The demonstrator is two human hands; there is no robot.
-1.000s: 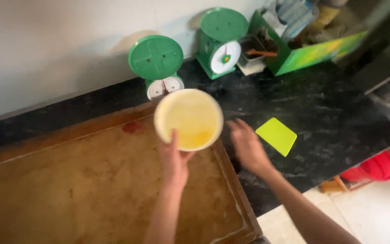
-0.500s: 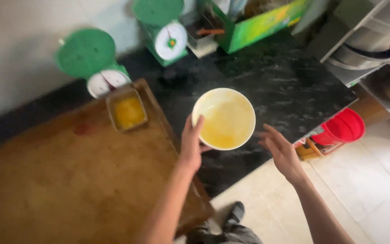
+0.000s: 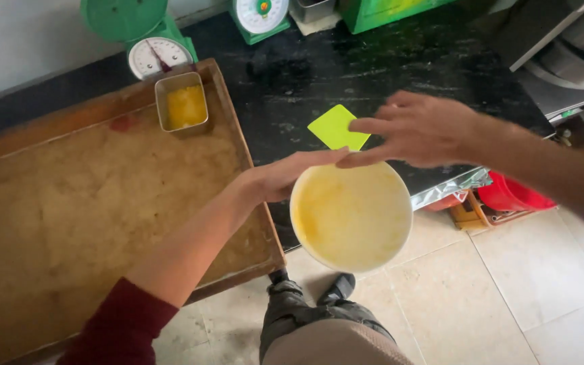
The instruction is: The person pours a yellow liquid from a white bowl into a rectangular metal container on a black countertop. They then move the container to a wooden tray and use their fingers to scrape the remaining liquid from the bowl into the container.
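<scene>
My left hand grips the rim of a round white bowl smeared with yellow batter, holding it out past the counter's front edge, above the tiled floor. My right hand hovers just above the bowl's far rim with fingers spread and holds nothing. A lime-green square scraper lies on the black counter right behind the fingertips of both hands.
A large brown wooden tray fills the left, with a small metal tin of yellow batter at its back right corner. Two green dial scales stand at the back. A red bucket sits on the floor under the counter.
The bowl has come from above the tray to the right and toward me, off the counter edge. My right hand has risen from beside the bowl to above its far rim.
</scene>
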